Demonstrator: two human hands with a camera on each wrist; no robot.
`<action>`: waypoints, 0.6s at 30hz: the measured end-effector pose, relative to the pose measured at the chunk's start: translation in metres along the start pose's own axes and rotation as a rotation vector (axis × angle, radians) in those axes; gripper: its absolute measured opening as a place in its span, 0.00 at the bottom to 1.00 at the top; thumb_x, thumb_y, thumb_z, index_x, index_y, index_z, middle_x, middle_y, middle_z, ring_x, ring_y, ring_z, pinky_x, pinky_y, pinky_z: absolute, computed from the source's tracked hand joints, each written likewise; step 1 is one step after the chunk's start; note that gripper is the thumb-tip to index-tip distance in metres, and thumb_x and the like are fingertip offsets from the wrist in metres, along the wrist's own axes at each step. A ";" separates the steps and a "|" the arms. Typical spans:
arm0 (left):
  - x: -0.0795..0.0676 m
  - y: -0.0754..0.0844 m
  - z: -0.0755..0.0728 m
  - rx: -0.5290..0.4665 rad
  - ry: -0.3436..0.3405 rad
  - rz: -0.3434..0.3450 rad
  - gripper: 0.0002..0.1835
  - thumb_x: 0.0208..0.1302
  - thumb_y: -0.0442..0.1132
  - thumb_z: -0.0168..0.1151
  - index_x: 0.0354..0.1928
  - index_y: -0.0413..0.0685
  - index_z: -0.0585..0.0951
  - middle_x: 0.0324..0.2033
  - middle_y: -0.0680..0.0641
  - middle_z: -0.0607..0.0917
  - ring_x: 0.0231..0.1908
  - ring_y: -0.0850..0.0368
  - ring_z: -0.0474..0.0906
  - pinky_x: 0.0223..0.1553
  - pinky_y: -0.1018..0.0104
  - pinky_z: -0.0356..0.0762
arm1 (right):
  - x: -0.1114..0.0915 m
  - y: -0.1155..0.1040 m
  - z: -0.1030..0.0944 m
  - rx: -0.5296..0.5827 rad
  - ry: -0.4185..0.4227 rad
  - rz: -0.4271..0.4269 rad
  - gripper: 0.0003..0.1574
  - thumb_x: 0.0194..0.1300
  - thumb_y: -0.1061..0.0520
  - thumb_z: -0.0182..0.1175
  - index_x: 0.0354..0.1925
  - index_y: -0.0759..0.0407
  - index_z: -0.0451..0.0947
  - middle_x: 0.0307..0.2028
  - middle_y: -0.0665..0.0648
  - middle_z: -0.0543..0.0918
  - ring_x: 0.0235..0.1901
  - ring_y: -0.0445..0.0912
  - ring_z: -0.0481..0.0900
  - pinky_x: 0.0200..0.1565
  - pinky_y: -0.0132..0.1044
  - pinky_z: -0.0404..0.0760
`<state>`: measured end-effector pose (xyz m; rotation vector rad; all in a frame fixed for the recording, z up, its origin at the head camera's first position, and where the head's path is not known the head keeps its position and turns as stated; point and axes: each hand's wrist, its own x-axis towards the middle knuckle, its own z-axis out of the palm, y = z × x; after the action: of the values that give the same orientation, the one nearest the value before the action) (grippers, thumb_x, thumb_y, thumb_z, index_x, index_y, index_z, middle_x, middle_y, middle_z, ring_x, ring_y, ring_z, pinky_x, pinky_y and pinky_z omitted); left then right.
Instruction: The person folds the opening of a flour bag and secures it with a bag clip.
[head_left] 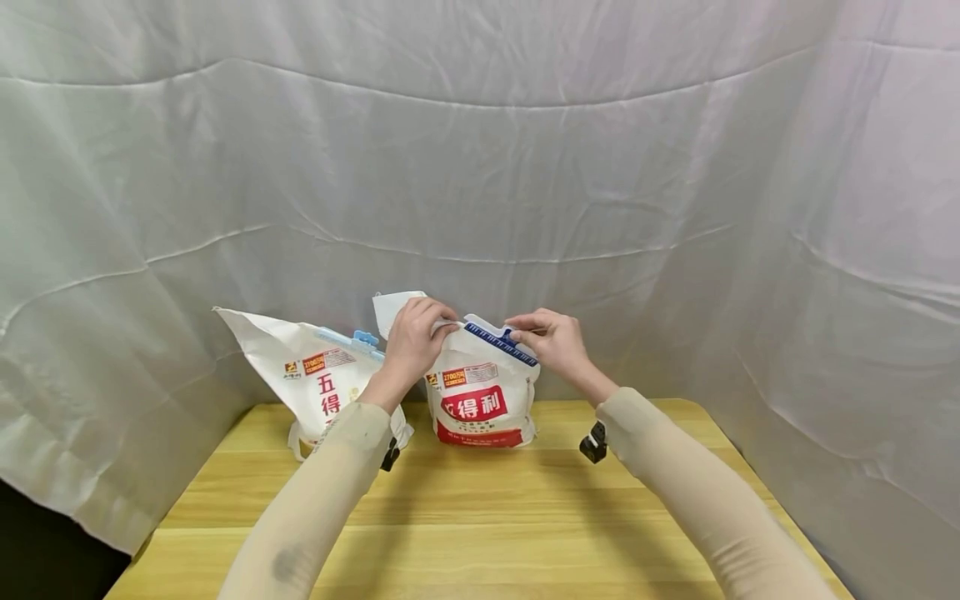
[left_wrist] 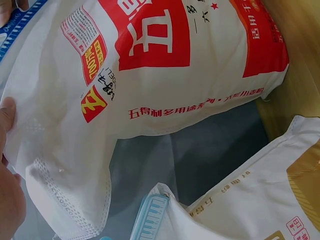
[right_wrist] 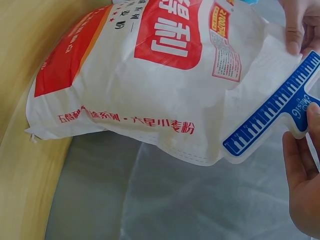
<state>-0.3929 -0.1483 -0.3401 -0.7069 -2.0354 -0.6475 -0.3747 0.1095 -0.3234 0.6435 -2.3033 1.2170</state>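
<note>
A white flour bag (head_left: 487,379) with red print stands upright near the table's far edge. Across the right part of its top sits a blue-and-white bag clip (head_left: 487,335) patterned like piano keys. My right hand (head_left: 553,340) pinches the clip's handle between thumb and fingers, as the right wrist view also shows the clip (right_wrist: 277,107). To the left of the clip, my left hand (head_left: 416,333) pinches the bag's top edge. A loose white corner of the bag (left_wrist: 70,200) sticks out beyond my left hand.
Left of this bag leans a second flour bag (head_left: 262,342), partly behind my left forearm, with a light-blue clip (head_left: 341,338) on its top. Both stand on a wooden table (head_left: 480,517). A grey curtain (head_left: 480,183) hangs close behind and along the sides.
</note>
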 end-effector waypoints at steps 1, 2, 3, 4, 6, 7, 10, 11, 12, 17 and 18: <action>0.000 0.001 0.000 -0.006 -0.001 -0.007 0.04 0.65 0.35 0.73 0.39 0.47 0.86 0.39 0.49 0.87 0.49 0.48 0.78 0.54 0.54 0.79 | 0.001 0.001 0.001 0.001 -0.006 0.007 0.11 0.63 0.62 0.73 0.46 0.59 0.90 0.41 0.57 0.90 0.41 0.50 0.89 0.42 0.34 0.88; 0.000 0.001 0.000 -0.012 -0.002 -0.012 0.04 0.65 0.35 0.73 0.38 0.47 0.86 0.39 0.49 0.87 0.49 0.49 0.78 0.53 0.55 0.80 | 0.001 0.002 0.001 0.003 -0.010 0.010 0.11 0.64 0.63 0.73 0.46 0.59 0.90 0.41 0.57 0.90 0.41 0.51 0.89 0.43 0.35 0.88; 0.000 0.002 0.000 -0.019 -0.004 -0.018 0.04 0.65 0.34 0.73 0.38 0.47 0.86 0.39 0.49 0.87 0.49 0.49 0.78 0.52 0.55 0.80 | 0.002 0.003 0.002 0.004 -0.012 0.013 0.11 0.63 0.63 0.73 0.46 0.59 0.90 0.41 0.57 0.90 0.41 0.51 0.89 0.43 0.35 0.88; 0.000 0.002 0.000 -0.025 -0.004 -0.023 0.04 0.65 0.34 0.73 0.38 0.47 0.86 0.39 0.49 0.86 0.49 0.49 0.78 0.52 0.55 0.81 | 0.003 0.004 0.003 0.005 -0.013 0.015 0.11 0.64 0.63 0.73 0.46 0.59 0.90 0.41 0.57 0.89 0.41 0.51 0.89 0.43 0.35 0.88; 0.000 0.003 -0.001 -0.038 -0.006 -0.032 0.03 0.65 0.33 0.72 0.38 0.46 0.86 0.40 0.49 0.86 0.50 0.49 0.77 0.51 0.56 0.82 | 0.004 0.005 0.004 0.005 -0.012 0.023 0.11 0.64 0.63 0.73 0.46 0.58 0.91 0.40 0.56 0.89 0.41 0.51 0.89 0.43 0.36 0.89; 0.000 0.004 -0.001 -0.041 -0.007 -0.037 0.03 0.65 0.33 0.72 0.38 0.46 0.86 0.40 0.49 0.86 0.50 0.49 0.77 0.51 0.56 0.82 | 0.004 0.006 0.005 0.004 -0.012 0.026 0.11 0.64 0.63 0.73 0.46 0.58 0.91 0.40 0.56 0.89 0.41 0.51 0.89 0.43 0.36 0.89; 0.001 0.006 -0.002 -0.045 -0.011 -0.049 0.03 0.66 0.32 0.72 0.38 0.46 0.86 0.40 0.49 0.86 0.51 0.49 0.77 0.51 0.56 0.83 | 0.005 0.009 0.008 -0.002 -0.019 0.038 0.11 0.64 0.63 0.73 0.46 0.58 0.91 0.41 0.56 0.90 0.41 0.50 0.89 0.44 0.37 0.89; 0.001 0.007 -0.002 -0.049 -0.011 -0.052 0.03 0.66 0.32 0.72 0.38 0.46 0.86 0.40 0.48 0.86 0.51 0.49 0.77 0.52 0.56 0.83 | 0.004 0.010 0.009 -0.002 -0.022 0.041 0.11 0.64 0.63 0.73 0.46 0.58 0.91 0.41 0.56 0.90 0.41 0.50 0.89 0.44 0.38 0.89; 0.001 0.008 -0.002 -0.051 -0.011 -0.053 0.03 0.66 0.32 0.71 0.38 0.46 0.86 0.40 0.48 0.86 0.51 0.49 0.77 0.52 0.56 0.83 | 0.004 0.011 0.010 -0.004 -0.025 0.041 0.11 0.64 0.63 0.73 0.46 0.58 0.91 0.42 0.56 0.90 0.41 0.50 0.89 0.44 0.38 0.89; 0.002 0.014 -0.001 -0.060 -0.004 -0.053 0.02 0.66 0.31 0.71 0.37 0.45 0.87 0.39 0.47 0.86 0.50 0.48 0.77 0.51 0.56 0.83 | 0.003 0.013 0.013 -0.019 -0.028 0.028 0.11 0.64 0.63 0.73 0.45 0.58 0.91 0.41 0.57 0.90 0.40 0.51 0.90 0.44 0.38 0.89; 0.002 0.015 -0.001 -0.059 -0.004 -0.054 0.02 0.66 0.31 0.71 0.37 0.45 0.86 0.39 0.48 0.86 0.50 0.48 0.77 0.51 0.56 0.83 | 0.003 0.013 0.013 -0.023 -0.031 0.030 0.10 0.64 0.63 0.73 0.45 0.58 0.91 0.41 0.57 0.90 0.40 0.51 0.90 0.44 0.38 0.89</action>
<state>-0.3831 -0.1381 -0.3348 -0.6895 -2.0521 -0.7410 -0.3868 0.1043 -0.3369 0.6262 -2.3565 1.2004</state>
